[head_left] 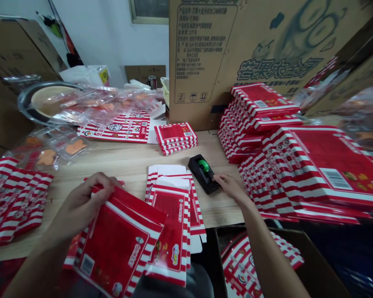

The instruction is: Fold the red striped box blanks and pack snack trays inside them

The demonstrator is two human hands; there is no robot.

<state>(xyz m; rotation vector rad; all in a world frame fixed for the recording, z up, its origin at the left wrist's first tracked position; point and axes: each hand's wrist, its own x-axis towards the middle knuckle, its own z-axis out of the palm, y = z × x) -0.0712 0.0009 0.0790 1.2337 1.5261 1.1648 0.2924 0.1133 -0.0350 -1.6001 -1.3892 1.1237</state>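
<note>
- Cardboard carton [236, 49], upper right of the frame, top cut off.
- Stacks of striped boxes [313, 165] at right, far edge blurred.
- Red-striped box [118, 244], lower left, overhanging the table [121, 159] edge, pinched along its upper edge by the grip of the left hand [81, 205]; probably best held flat and steady.
- Tape dispenser [204, 173], centre, under fingertips of the right hand [231, 186]; grip spread or pinching tape, impossible to tell; probably best pressed down.

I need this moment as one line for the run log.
left hand: holds red striped box | right hand: touches tape dispenser | between hands: flat cartons on table
</note>
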